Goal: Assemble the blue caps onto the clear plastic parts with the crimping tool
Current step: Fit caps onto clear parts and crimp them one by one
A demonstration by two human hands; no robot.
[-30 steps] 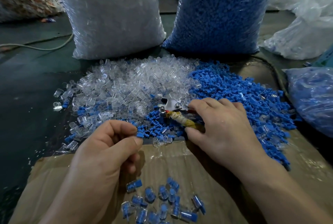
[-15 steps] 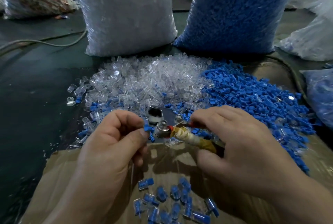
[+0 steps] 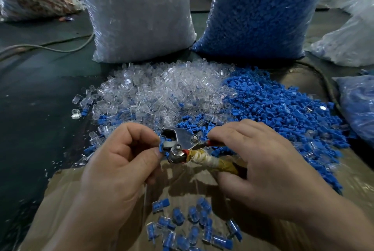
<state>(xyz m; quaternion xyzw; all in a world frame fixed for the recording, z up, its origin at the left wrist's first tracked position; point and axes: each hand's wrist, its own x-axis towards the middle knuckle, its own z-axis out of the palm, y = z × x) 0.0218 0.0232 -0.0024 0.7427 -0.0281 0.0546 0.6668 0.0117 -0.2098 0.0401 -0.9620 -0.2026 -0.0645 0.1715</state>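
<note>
Count: 2 standing bags, one of clear parts (image 3: pixel 137 14) and one of blue caps (image 3: pixel 259 8). 2 loose piles in front, the clear pile (image 3: pixel 162 89) on the left and the blue pile (image 3: pixel 283 109) on the right, touching. 1 crimping tool (image 3: pixel 182 145). Roughly 14 capped pieces (image 3: pixel 194 224) on the cardboard (image 3: pixel 81 200); the frame edge cut some off, so the count was not exact.

Your right hand (image 3: pixel 269 165) was curled round the tool's taped handles. Your left hand (image 3: pixel 119 161) pinched one blue cap (image 3: pixel 162 146) between thumb and forefinger, against the tool's head.

Versus 1 s before: the tool was on the pile then, and was now raised over the cardboard edge. Versus 0.5 s: the cap had closed up to the head.
</note>
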